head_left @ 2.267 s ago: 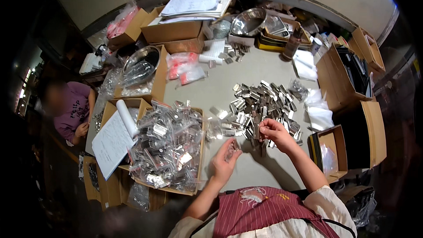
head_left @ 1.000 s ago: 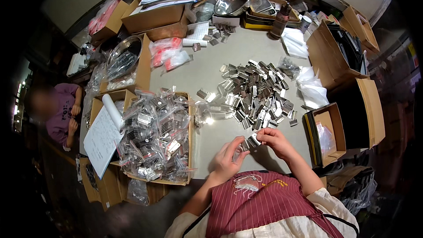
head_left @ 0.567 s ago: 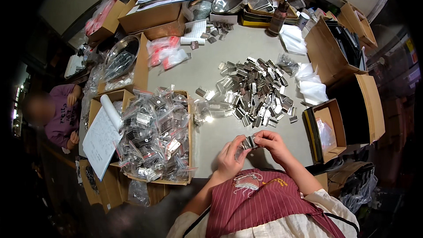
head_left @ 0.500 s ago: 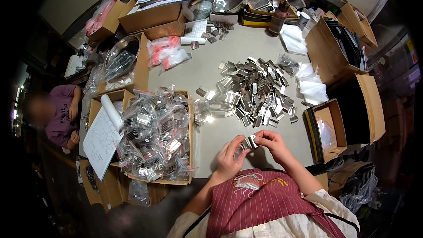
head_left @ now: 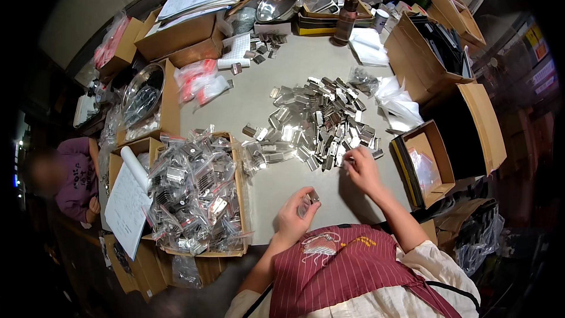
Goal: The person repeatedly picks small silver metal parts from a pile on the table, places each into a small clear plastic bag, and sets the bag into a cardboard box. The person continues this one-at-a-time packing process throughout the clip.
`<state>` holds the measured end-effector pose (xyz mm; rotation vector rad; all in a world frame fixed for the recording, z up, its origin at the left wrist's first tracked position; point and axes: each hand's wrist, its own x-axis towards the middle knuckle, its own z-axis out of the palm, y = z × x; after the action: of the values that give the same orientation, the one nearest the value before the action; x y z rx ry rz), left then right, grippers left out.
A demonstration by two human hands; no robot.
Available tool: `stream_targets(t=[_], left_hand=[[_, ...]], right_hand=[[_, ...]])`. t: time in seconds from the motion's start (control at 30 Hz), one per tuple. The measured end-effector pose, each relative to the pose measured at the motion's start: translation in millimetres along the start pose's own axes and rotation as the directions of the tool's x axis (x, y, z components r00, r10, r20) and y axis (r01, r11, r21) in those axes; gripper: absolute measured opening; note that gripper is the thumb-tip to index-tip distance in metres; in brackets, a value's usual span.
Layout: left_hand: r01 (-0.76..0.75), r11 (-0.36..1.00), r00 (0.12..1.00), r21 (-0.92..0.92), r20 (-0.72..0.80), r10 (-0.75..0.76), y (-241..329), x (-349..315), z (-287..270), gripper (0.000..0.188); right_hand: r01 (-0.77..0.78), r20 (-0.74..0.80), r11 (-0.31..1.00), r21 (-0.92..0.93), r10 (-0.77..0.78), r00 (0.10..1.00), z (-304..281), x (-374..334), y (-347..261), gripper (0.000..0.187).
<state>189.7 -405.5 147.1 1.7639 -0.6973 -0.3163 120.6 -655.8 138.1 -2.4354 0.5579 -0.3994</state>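
left hand [head_left: 292,217]: closed on a small clear bag [head_left: 303,206], with one metal piece [head_left: 313,196] showing at the fingertips, above the near part of the surface [head_left: 271,195].
right hand [head_left: 364,171]: fingers partly curled at the near edge of the loose pile; cannot tell whether a piece is pinched.
loose pile of metal pieces [head_left: 335,121]: scattered on the surface, beyond both hands.
carton [head_left: 239,200]: left of the left hand, heaped with bagged metal pieces [head_left: 194,185].
step in hand: judged to be picking pieces for the bag.
next move: appears to call for a fingertip pinch on a single piece, neighbours undisturbed, the left hand holding the bag steady.
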Motion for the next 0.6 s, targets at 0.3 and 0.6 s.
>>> stream_targets(t=[0.3, 0.6], left_hand=[[0.193, 0.842, 0.977, -0.503, 0.018, -0.214, -2.4, 11.0, -0.5, 0.044], [0.394, 0.529, 0.919, -0.752, 0.329, -0.217, 33.0, 32.7, -16.7, 0.049]], right_hand=[[-0.032, 0.120, 0.928, 0.372, -0.014, 0.993, -17.5, -16.2, -10.5, 0.011], [-0.218, 0.419, 0.696, 0.685, -0.131, 0.899, -51.1, -19.1, -77.9, 0.019]])
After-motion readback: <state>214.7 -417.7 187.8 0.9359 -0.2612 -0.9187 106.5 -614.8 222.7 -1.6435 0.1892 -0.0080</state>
